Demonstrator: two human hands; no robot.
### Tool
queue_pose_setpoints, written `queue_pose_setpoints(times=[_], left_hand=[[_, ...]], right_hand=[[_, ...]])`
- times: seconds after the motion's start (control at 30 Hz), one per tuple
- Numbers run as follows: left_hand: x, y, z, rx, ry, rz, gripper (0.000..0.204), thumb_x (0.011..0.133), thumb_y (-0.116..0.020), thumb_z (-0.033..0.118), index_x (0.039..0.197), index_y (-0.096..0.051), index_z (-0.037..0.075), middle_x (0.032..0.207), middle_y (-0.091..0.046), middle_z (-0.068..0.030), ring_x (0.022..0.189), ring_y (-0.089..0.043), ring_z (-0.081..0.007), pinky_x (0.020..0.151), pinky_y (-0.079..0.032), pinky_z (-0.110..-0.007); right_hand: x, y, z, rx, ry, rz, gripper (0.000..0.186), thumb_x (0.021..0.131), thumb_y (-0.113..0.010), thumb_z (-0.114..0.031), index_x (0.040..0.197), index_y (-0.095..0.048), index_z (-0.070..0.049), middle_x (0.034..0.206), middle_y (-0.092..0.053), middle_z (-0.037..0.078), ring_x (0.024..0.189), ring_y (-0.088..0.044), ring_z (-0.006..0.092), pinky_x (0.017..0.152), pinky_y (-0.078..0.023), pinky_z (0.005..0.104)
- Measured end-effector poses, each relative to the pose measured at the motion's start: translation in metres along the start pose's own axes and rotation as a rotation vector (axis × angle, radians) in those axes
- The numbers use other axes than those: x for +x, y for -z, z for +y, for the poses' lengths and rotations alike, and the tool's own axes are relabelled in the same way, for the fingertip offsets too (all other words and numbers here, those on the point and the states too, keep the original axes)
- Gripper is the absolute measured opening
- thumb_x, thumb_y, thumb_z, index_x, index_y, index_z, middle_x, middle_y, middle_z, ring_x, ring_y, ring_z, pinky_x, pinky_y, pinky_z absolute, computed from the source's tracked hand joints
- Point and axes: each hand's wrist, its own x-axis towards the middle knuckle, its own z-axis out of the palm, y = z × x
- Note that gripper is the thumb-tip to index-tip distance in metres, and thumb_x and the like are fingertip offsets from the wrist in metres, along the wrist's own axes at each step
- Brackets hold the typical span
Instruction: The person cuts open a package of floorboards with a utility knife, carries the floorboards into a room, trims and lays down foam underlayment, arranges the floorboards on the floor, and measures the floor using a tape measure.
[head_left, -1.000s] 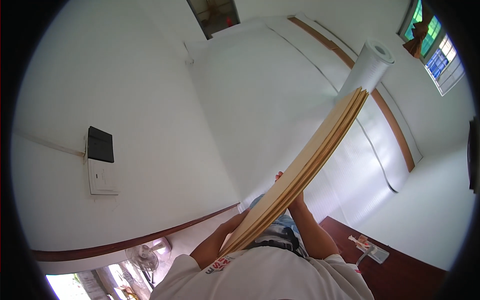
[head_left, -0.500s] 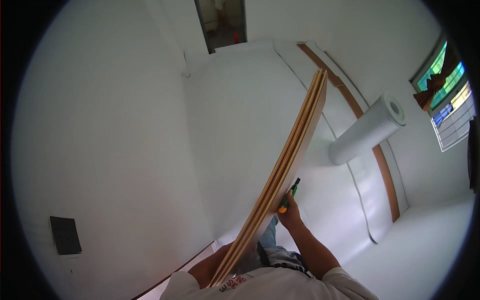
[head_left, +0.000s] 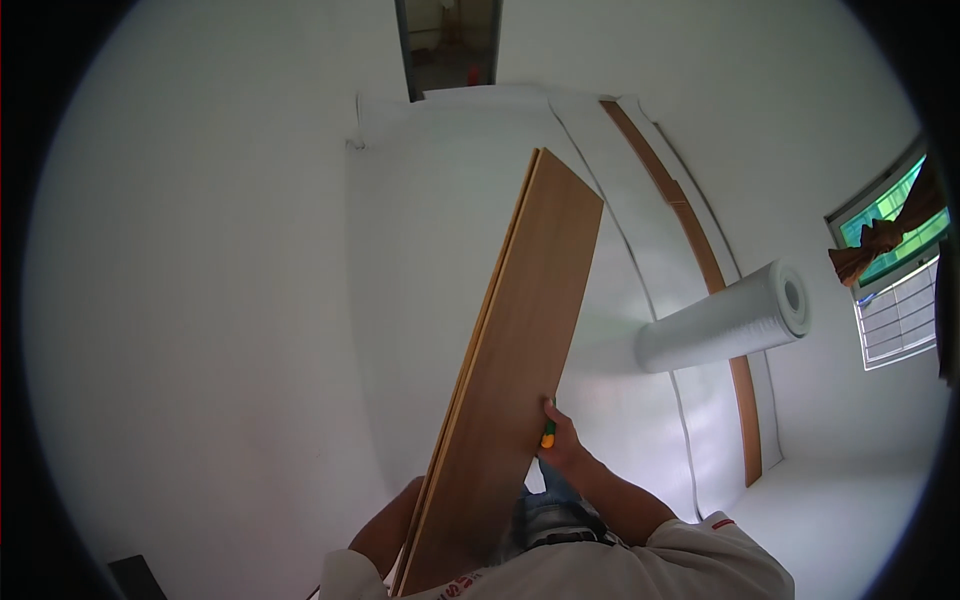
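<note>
Pale grey shirt fabric (head_left: 610, 570) is covering your chest and shoulders along the lower edge, and blue jeans (head_left: 558, 485) are showing just beyond it. Your left forearm (head_left: 385, 522) is passing behind a stack of brown wooden boards (head_left: 510, 360); your left hand is being hidden there, so whether it is gripping cannot be told. Your right hand (head_left: 562, 438) is gripping the boards' right edge, its thumb pressing near the broad face, and a green-and-orange tool (head_left: 549, 435) is sitting within the same grasp, mostly covered. The boards are slanting in front of you, their near end lying against your shirt front at lower left, their far end rising toward the upper middle. At least two layers are showing along the left edge.

Beyond them, smooth whitish sheeting (head_left: 450, 250) is covering the floor, dark seam lines curving across it. Right of the boards and well apart from them, a thick silvery-white roll (head_left: 720, 325) is pointing its round end rightward. Behind it, a narrow brown strip (head_left: 655, 165) is running along the floor's right side. Farther right, a knotted brown curtain (head_left: 868, 252) is hanging before a barred window (head_left: 900, 315). At the top, a dark doorway (head_left: 450, 50) is standing open.
</note>
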Motion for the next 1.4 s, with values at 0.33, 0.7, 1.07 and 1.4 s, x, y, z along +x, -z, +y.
queue_pose_setpoints(times=[0.33,0.7,1.07,1.4], left_hand=[[0.070,0.019,-0.002,0.494,-0.023,0.760,0.068,0.091,-0.057,0.059,0.114,-0.066,-0.005,0.105,-0.071,-0.0178,0.099,-0.067,-0.0299,0.089,-0.050,-0.040],[0.074,-0.071,0.059,0.373,0.398,0.697,0.064,0.094,-0.054,0.056,0.112,-0.062,-0.005,0.101,-0.069,-0.0209,0.090,-0.066,-0.0283,0.082,-0.051,-0.039],[0.214,0.092,0.011,-0.228,0.372,0.796,0.055,0.080,-0.080,0.032,0.115,-0.062,-0.008,0.104,-0.070,-0.0198,0.098,-0.067,-0.0258,0.085,-0.053,-0.038],[0.436,0.321,-0.183,-0.123,0.329,0.734,0.062,0.069,-0.085,0.017,0.120,-0.059,-0.008,0.111,-0.068,-0.0208,0.102,-0.067,-0.0292,0.089,-0.053,-0.040]], right_hand=[[0.154,0.057,-0.076,-0.211,-0.126,0.365,0.045,0.090,-0.072,-0.022,0.128,-0.053,-0.006,0.122,-0.063,0.010,0.111,-0.062,0.0244,0.098,-0.050,0.0412],[0.205,0.084,-0.180,-0.088,-0.259,0.358,0.053,0.091,-0.070,-0.025,0.136,-0.049,-0.008,0.133,-0.058,0.009,0.123,-0.054,0.0276,0.106,-0.043,0.0421],[0.421,0.162,-0.108,-0.227,-0.352,0.557,0.050,0.091,-0.070,-0.021,0.134,-0.051,-0.006,0.132,-0.059,0.010,0.122,-0.055,0.0276,0.106,-0.045,0.0409],[0.659,0.382,0.010,-0.688,-0.436,0.559,0.037,0.088,-0.072,-0.005,0.121,-0.058,-0.002,0.119,-0.064,0.011,0.111,-0.062,0.0260,0.099,-0.052,0.0397]])
